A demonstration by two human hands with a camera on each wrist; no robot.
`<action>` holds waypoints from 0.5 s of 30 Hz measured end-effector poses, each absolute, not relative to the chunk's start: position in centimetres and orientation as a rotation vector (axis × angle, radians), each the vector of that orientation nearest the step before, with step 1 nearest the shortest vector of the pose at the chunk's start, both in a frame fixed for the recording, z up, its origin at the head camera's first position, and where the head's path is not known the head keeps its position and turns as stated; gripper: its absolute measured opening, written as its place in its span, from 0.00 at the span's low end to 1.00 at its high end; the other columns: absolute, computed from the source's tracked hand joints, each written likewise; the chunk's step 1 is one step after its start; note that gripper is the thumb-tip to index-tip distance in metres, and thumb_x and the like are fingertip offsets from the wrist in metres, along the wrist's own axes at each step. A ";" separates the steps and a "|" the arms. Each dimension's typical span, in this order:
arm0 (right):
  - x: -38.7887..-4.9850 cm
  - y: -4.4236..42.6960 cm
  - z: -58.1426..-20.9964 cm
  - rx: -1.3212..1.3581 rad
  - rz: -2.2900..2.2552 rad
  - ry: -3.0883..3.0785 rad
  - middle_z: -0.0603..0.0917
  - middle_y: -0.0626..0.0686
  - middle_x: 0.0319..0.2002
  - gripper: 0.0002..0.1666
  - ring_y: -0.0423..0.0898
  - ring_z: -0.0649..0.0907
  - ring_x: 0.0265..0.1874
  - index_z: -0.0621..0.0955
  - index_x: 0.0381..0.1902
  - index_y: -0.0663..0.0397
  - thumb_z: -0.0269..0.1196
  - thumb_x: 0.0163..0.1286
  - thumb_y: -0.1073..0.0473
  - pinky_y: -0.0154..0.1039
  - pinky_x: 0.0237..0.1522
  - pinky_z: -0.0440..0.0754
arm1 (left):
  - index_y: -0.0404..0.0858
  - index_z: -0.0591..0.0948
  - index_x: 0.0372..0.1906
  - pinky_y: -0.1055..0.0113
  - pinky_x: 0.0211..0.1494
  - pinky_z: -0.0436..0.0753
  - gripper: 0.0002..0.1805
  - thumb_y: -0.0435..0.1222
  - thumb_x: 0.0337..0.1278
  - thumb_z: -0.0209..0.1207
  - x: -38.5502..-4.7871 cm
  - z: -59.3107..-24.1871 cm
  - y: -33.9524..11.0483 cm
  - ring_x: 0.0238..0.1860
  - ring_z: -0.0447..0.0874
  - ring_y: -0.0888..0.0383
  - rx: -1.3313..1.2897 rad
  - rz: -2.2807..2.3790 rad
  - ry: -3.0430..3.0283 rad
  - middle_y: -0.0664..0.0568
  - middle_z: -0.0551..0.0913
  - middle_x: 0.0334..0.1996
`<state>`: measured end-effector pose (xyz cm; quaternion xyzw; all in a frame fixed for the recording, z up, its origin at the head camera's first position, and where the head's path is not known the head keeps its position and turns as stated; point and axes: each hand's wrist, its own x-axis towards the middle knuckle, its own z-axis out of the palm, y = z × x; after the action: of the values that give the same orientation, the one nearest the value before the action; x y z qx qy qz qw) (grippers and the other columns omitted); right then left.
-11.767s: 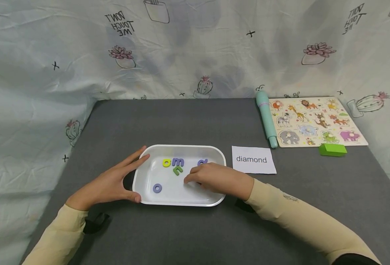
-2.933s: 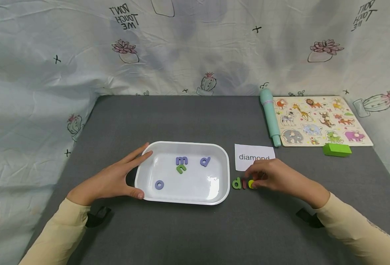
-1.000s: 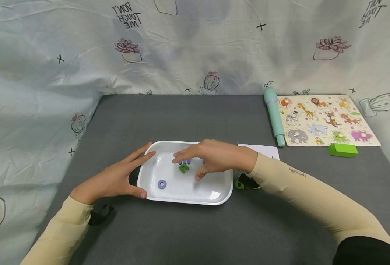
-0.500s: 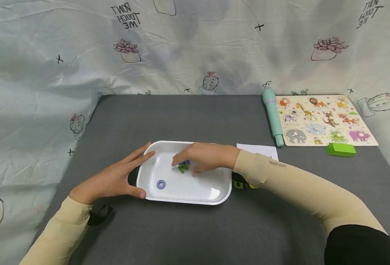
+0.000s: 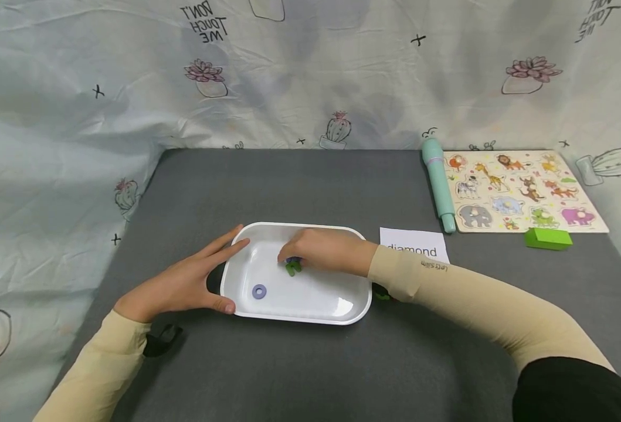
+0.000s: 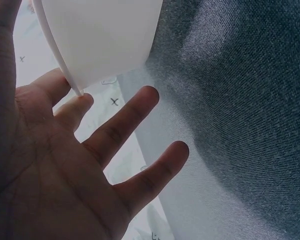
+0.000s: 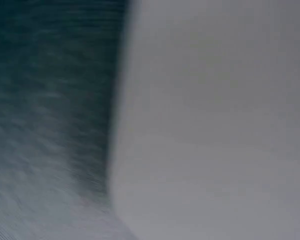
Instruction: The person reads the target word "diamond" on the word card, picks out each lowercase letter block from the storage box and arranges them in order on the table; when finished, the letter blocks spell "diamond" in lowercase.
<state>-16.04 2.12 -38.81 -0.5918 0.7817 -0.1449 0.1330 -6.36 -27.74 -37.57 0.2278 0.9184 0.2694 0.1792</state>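
A white tray [image 5: 310, 305] lies on the dark table. My left hand [image 5: 178, 287] spans its left end, thumb and index finger touching the rim; in the left wrist view, the spread fingers [image 6: 122, 122] are mostly straight. Inside the tray, my right hand [image 5: 326, 250] pinches a purple letter m [image 5: 292, 259], mostly covered by the fingers. Just below it is a green letter n [image 5: 293, 268]. A purple letter o [image 5: 254, 292] lies nearer the tray's front left. The purple d is hidden behind the right hand. Blurred tray surface [image 7: 210, 125] fills most of the right wrist view.
A card reading "diamond" [image 5: 410, 237] lies right of the tray, partly under the right sleeve. A green letter [image 5: 382, 296] peeks out below that wrist. Behind are a teal stick [image 5: 438, 184], an animal puzzle board [image 5: 523, 190] and a green block [image 5: 547, 238].
The yellow letter a went from the tray to the table beside a green d and a red i. My right hand then returned to the tray and closed on the m. The left hand stayed.
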 end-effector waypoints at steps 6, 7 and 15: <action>-15.8 2.4 -39.4 -1.834 -0.400 2.315 0.86 0.42 0.47 0.20 0.43 0.80 0.44 0.87 0.53 0.45 0.69 0.67 0.68 0.33 0.51 0.75 | 0.52 0.53 0.83 0.44 0.60 0.72 0.65 0.62 0.39 0.75 -6.4 -37.6 -27.6 0.75 0.58 0.44 0.668 0.762 2.601 0.59 0.38 0.82; -15.7 2.4 -39.4 -1.851 -0.395 2.322 0.86 0.43 0.47 0.20 0.43 0.79 0.42 0.87 0.53 0.44 0.70 0.66 0.68 0.33 0.49 0.75 | 0.51 0.53 0.83 0.44 0.60 0.72 0.65 0.61 0.39 0.75 -6.4 -37.7 -27.6 0.75 0.58 0.44 0.667 0.764 2.600 0.59 0.38 0.82; -14.9 3.1 -39.1 -1.813 -0.446 2.434 0.77 0.46 0.39 0.22 0.42 0.77 0.38 0.86 0.52 0.45 0.68 0.65 0.73 0.31 0.42 0.74 | 0.50 0.53 0.83 0.43 0.60 0.72 0.66 0.59 0.39 0.77 -6.4 -37.6 -27.6 0.75 0.56 0.44 0.644 0.779 2.590 0.59 0.38 0.82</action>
<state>-14.92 3.10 -39.12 -0.5906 0.7929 -0.1453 0.0369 -6.40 -27.60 -37.61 0.2278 0.9164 0.2757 0.1798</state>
